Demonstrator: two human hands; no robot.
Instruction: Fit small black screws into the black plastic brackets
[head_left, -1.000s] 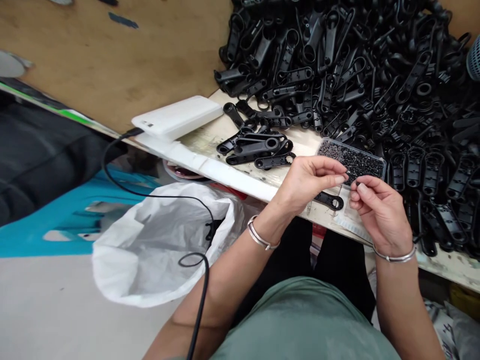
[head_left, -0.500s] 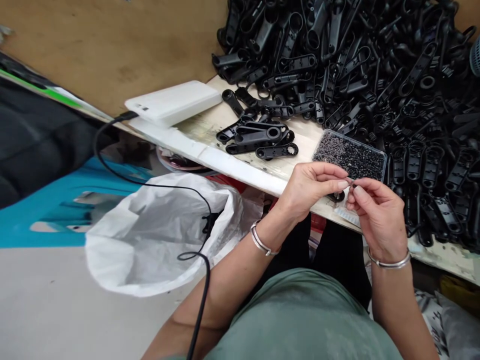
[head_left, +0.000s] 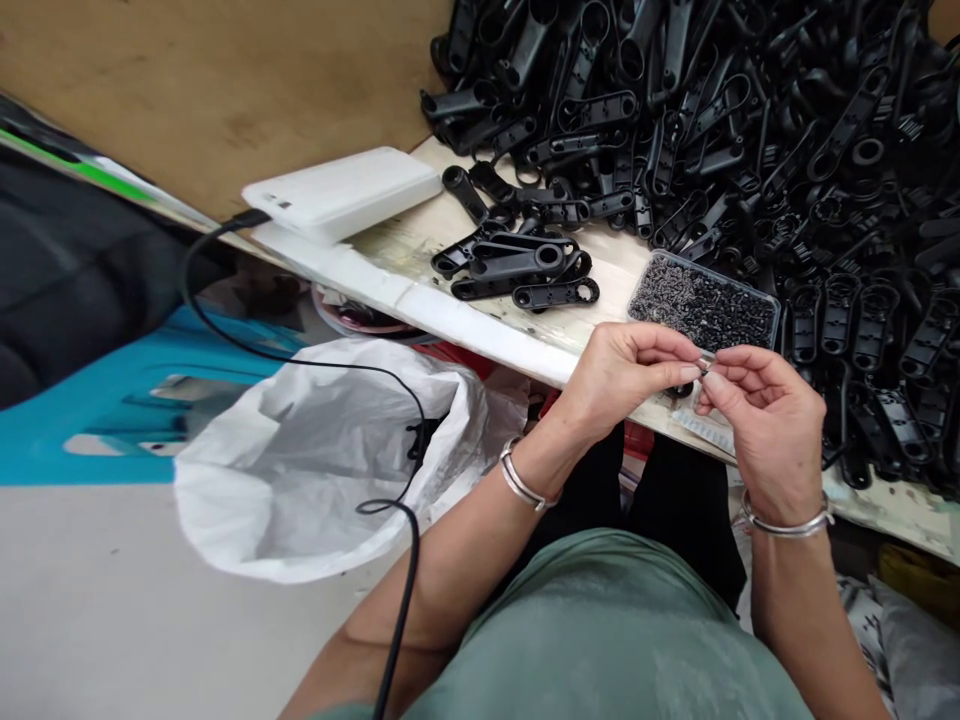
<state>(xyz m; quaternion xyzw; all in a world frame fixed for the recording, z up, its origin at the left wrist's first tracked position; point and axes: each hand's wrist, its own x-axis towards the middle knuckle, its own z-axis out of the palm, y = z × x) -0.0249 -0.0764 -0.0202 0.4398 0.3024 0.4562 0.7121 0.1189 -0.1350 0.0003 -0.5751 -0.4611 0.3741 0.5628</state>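
My left hand [head_left: 626,375] and my right hand [head_left: 765,415] meet fingertip to fingertip just in front of a clear tray of small black screws [head_left: 701,305]. Both pinch a tiny dark piece between thumb and forefinger; it is too small to name. A black plastic handle part [head_left: 679,388] lies on the table edge, mostly hidden under my hands. A small group of the same black handle parts [head_left: 517,272] lies to the left of the tray.
A huge heap of black handle parts [head_left: 750,120] covers the table's back and right. A white power bank [head_left: 341,192] sits at the table's left corner, its black cable [head_left: 300,362] trailing down. An open white plastic bag [head_left: 315,450] stands below the table edge.
My fingertips have closed together, the right hand's pinch now touching the left's. The view has shifted slightly; the hands stay in front of the screw tray.
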